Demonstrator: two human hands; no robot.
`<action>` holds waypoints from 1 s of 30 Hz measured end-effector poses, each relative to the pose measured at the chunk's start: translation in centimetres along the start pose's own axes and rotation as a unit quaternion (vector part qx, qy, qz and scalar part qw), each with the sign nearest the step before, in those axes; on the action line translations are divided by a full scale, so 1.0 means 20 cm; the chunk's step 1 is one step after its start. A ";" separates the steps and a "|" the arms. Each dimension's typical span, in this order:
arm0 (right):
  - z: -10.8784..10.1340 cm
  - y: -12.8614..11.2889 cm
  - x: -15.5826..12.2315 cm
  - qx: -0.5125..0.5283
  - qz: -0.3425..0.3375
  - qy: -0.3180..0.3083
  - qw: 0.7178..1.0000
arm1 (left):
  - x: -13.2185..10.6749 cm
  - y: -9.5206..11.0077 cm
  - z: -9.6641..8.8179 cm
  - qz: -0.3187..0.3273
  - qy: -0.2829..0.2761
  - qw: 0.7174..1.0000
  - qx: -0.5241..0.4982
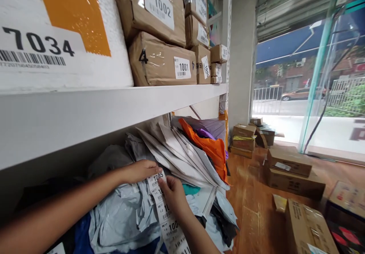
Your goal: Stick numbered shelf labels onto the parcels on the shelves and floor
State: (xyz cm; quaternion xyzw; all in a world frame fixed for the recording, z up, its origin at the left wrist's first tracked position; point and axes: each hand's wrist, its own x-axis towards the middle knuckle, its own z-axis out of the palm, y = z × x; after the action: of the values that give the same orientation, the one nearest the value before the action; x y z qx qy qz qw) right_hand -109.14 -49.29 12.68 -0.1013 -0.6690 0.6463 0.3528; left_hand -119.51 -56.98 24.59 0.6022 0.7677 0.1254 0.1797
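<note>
A strip of numbered barcode labels hangs between my two hands, its top label reading 1005. My left hand reaches in from the left, its fingertips pinching the strip's upper end. From below, my right hand grips the strip's right edge between thumb and fingers, just under the top label. Behind and beneath both hands lie pale grey-blue plastic mailer bags. White envelopes lean in a fanned row beyond them, with an orange bag at their far end.
Above my hands runs a white shelf edge, carrying labelled cardboard boxes and a white foam box marked 7034. Cardboard cartons stand on the wooden floor at right, near a glass door.
</note>
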 end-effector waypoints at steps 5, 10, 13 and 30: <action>0.00 -0.01 -0.02 -0.001 0.047 0.036 0.998 | -0.02 0.07 0.05 -0.021 0.041 0.950 0.308; 0.00 0.01 -0.01 0.071 0.113 0.016 0.991 | -0.03 0.10 0.12 -0.044 0.055 0.921 0.384; -0.01 0.03 -0.03 0.092 0.125 0.065 0.986 | -0.02 0.11 0.14 -0.055 0.055 0.910 0.408; -0.15 0.28 -0.25 0.278 0.171 -0.007 0.945 | 0.27 0.17 -0.08 0.021 -0.102 0.951 0.293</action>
State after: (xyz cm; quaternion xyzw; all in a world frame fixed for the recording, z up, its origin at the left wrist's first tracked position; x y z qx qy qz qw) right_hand -105.46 -49.02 5.45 -0.1073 -0.4383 0.8577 0.2464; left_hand -118.26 -50.77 26.74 0.6541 0.7352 -0.1632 0.0706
